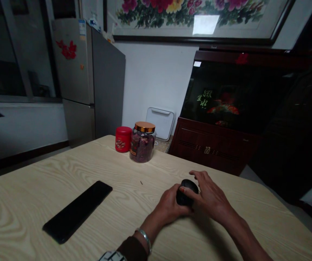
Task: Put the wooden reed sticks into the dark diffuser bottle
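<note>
A small round black container [186, 195] stands on the light wooden table [63, 170]. My left hand [169, 206] is wrapped around its near side, holding it. My right hand [209, 197] lies on its top with thumb and fingers curled over the lid. A silver bracelet [145, 239] sits on my left wrist.
A black phone [77, 211] lies flat on the table to the left. At the table's far edge stand a red tin [122, 139] and a glass jar with a copper lid [143, 142]. Behind are a grey fridge [91, 76], a dark fish tank [226, 98] on a cabinet, and a framed flower painting.
</note>
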### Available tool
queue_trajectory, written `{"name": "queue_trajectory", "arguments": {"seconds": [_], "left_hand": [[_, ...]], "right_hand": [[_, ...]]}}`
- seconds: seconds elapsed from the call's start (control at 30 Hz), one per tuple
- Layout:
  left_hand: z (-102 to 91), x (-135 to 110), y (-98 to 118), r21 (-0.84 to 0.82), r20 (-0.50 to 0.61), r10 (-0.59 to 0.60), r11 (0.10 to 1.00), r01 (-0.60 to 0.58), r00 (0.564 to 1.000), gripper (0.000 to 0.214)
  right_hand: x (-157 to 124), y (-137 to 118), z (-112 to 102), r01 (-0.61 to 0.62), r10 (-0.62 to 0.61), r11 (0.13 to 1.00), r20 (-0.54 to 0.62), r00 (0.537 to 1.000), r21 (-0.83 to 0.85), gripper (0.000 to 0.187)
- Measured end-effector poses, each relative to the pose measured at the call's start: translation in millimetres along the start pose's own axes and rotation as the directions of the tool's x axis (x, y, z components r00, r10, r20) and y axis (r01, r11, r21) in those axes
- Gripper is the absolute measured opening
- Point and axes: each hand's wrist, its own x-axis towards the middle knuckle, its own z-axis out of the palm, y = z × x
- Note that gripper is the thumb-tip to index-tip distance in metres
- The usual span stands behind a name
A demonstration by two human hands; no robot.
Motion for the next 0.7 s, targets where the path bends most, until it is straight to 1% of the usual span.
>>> {"name": "queue_trajectory", "arguments": {"seconds": [0.07, 0.13, 0.2, 0.23, 0.27, 0.3, 0.33, 0.37, 0.4, 0.43, 0.47, 0.53, 0.57, 0.6, 0.63, 0.67, 0.7], "left_hand": [[-1.2, -1, 0, 0.012, 0.013, -0.012, 1.0, 0.012, 1.0, 0.06], [-3.3, -3, 0, 0.01, 0.04, -0.026, 1.0, 0.025, 0.999, 0.059], [-5.8, -5, 1, 0.001, 0.073, -0.031, 1.0, 0.031, 0.997, 0.058], [-7.0, -6, 2, -0.005, 0.088, -0.031, 0.999, 0.031, 0.996, 0.058], [-8.1, -7, 3, -0.013, 0.099, -0.03, 0.999, 0.031, 0.995, 0.058], [-9.1, -8, 5, -0.021, 0.104, -0.026, 0.999, 0.028, 0.994, 0.059], [-9.9, -9, 6, -0.029, 0.104, -0.019, 0.999, 0.022, 0.994, 0.059], [-10.5, -10, 8, -0.035, 0.097, -0.007, 0.999, 0.011, 0.995, 0.058], [-11.0, -10, 10, -0.038, 0.088, 0.005, 0.999, -0.002, 0.996, 0.058], [-11.2, -11, 11, -0.036, 0.081, 0.014, 0.999, -0.011, 0.997, 0.058], [-11.3, -11, 12, -0.031, 0.078, 0.018, 0.999, -0.016, 0.997, 0.058], [-11.1, -11, 12, -0.012, 0.079, 0.006, 1.0, -0.005, 0.997, 0.058], [-10.9, -11, 12, -0.003, 0.083, -0.007, 1.0, 0.007, 0.997, 0.058], [-10.7, -11, 10, 0.006, 0.087, -0.018, 1.0, 0.017, 0.996, 0.058], [-10.5, -11, 9, 0.013, 0.089, -0.024, 1.0, 0.023, 0.996, 0.057], [-10.5, -10, 8, 0.017, 0.09, -0.026, 1.0, 0.025, 0.996, 0.056], [-10.5, -10, 7, 0.02, 0.091, -0.024, 1.0, 0.023, 0.996, 0.057]], "right_hand": [[1, -7, -7, 0.007, 0.002, 0.992, 0.069, 0.998, -0.125, 0.058], [4, -13, -14, 0.054, -0.023, 0.972, 0.138, 0.99, -0.227, 0.053], [7, -16, -22, 0.109, -0.061, 0.96, 0.19, 0.98, -0.257, 0.045], [7, -16, -27, 0.151, -0.101, 0.964, 0.225, 0.969, -0.22, 0.039], [7, -15, -33, 0.204, -0.161, 0.968, 0.266, 0.95, -0.144, 0.033], [6, -13, -38, 0.257, -0.235, 0.966, 0.307, 0.922, -0.033, 0.035], [5, -11, -44, 0.294, -0.308, 0.951, 0.336, 0.89, 0.093, 0.048], [4, -9, -48, 0.304, -0.36, 0.93, 0.347, 0.866, 0.206, 0.063], [2, -7, -51, 0.285, -0.373, 0.916, 0.343, 0.862, 0.282, 0.075], [1, -7, -52, 0.248, -0.348, 0.918, 0.332, 0.877, 0.308, 0.081], [1, -7, -52, 0.211, -0.299, 0.935, 0.312, 0.902, 0.287, 0.082], [2, -10, -48, 0.163, -0.193, 0.977, 0.243, 0.951, 0.138, 0.069], [3, -11, -45, 0.158, -0.165, 0.986, 0.214, 0.963, 0.051, 0.059], [5, -13, -44, 0.17, -0.164, 0.985, 0.206, 0.965, -0.012, 0.05], [6, -14, -43, 0.198, -0.187, 0.98, 0.219, 0.958, -0.03, 0.042], [8, -15, -45, 0.235, -0.228, 0.972, 0.253, 0.94, 0.004, 0.038], [9, -15, -47, 0.269, -0.282, 0.959, 0.299, 0.912, 0.085, 0.042]]}}
